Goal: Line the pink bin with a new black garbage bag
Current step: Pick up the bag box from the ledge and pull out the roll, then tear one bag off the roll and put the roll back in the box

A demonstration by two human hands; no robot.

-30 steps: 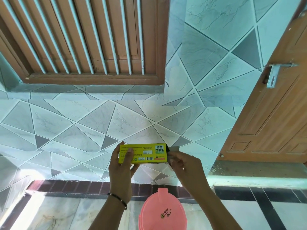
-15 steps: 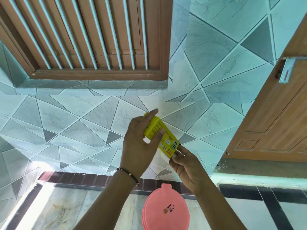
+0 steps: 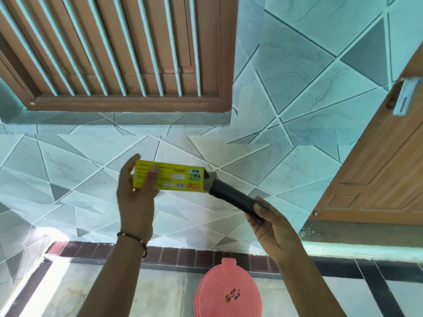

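Note:
My left hand (image 3: 135, 197) holds a yellow garbage-bag box (image 3: 176, 178) level in front of the tiled wall, fingers wrapped over its left end. A black roll of garbage bags (image 3: 231, 197) sticks out of the box's open right end, slanting down to the right. My right hand (image 3: 272, 225) grips the roll's lower end. The pink bin (image 3: 226, 291) stands on the floor below my hands, its pink lid down with a small sticker and writing on top.
A brown wooden window with pale bars (image 3: 119, 53) fills the upper left. A wooden door (image 3: 377, 168) with a metal latch (image 3: 405, 97) stands at the right over a concrete step (image 3: 366, 229). The floor has dark tile borders (image 3: 194, 256).
The box went from tilted to level. My right hand pulled the black roll out of the box's right end, moving down and to the right.

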